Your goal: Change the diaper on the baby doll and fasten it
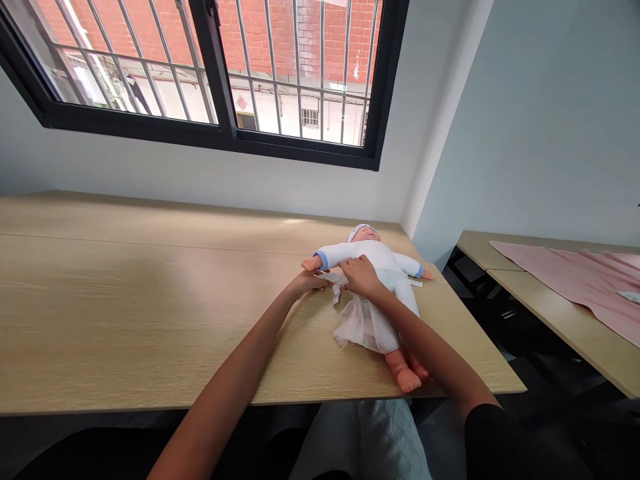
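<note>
A baby doll in a white suit with blue cuffs and a white cap lies on its back at the table's right part, feet toward me. Around its hips is a thin white diaper, its loose side spread on the table. My left hand rests at the doll's side, just below its hand, fingers closed at the diaper's white side strip. Bent over the doll's waist, my right hand has its fingers curled at the diaper's upper edge. Its fingertips are partly hidden.
The wooden table runs along the wall under a barred window. Its right edge ends close to the doll. Across a gap stands another table with a pink cloth on it.
</note>
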Demonstrator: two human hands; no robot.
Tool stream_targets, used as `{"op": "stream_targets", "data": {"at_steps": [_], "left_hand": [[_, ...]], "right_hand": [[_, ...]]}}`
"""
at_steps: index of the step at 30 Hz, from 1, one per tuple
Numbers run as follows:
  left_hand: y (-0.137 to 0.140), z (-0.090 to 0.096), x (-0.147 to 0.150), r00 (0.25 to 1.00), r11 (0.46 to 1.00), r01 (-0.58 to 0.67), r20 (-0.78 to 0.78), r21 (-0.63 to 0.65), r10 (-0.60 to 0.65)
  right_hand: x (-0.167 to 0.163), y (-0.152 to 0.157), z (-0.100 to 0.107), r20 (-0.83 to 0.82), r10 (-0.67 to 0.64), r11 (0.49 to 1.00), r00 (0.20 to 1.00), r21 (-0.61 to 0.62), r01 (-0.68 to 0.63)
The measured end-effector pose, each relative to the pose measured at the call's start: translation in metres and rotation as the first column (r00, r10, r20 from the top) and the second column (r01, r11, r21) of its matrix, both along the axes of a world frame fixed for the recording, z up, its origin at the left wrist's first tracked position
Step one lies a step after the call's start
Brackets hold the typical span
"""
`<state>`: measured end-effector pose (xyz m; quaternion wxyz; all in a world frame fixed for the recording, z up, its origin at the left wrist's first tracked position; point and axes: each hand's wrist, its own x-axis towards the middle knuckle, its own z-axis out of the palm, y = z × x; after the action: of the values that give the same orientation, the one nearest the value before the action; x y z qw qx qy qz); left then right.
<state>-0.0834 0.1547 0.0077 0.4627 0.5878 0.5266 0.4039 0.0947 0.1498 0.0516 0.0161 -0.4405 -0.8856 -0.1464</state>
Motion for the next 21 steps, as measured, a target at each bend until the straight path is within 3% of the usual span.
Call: {"op": "stream_targets", "data": {"at_steps": [3,7,12,14,18,21], "left_hand": [[0.003,-0.001,0.002,0.996,0.993,-0.088,0.014,0.076,0.087],[0.004,-0.003,0.007,0.982,0.959,-0.121,0.171,0.257,0.078],[0.001,-0.005,0.011,0.943,0.997,0.046,0.326,0.067,-0.066],[0.001,-0.003,0.009,0.964,0.999,0.029,0.264,0.018,-0.033],[0.0,0.002,0.008,0.989,0.99,-0.118,-0.082,0.073,0.124],[-0.004,0.0,0.013,0.963,0.985,-0.05,-0.255,0.163,0.091]], "right_hand": [[-0.001,0.001,-0.003,-0.027,0.098,0.995,0.995,0.027,-0.097],[-0.002,0.003,-0.008,-0.087,0.178,0.983,0.98,-0.021,-0.18],[-0.003,0.002,-0.008,-0.123,0.091,0.994,0.988,-0.042,-0.097],[-0.002,0.0,-0.007,-0.095,0.074,0.997,0.993,-0.017,-0.075],[-0.001,-0.002,-0.005,-0.114,0.016,0.993,0.993,0.115,-0.003],[-0.001,-0.001,-0.004,-0.161,-0.062,0.988,0.985,0.13,0.083]]}}
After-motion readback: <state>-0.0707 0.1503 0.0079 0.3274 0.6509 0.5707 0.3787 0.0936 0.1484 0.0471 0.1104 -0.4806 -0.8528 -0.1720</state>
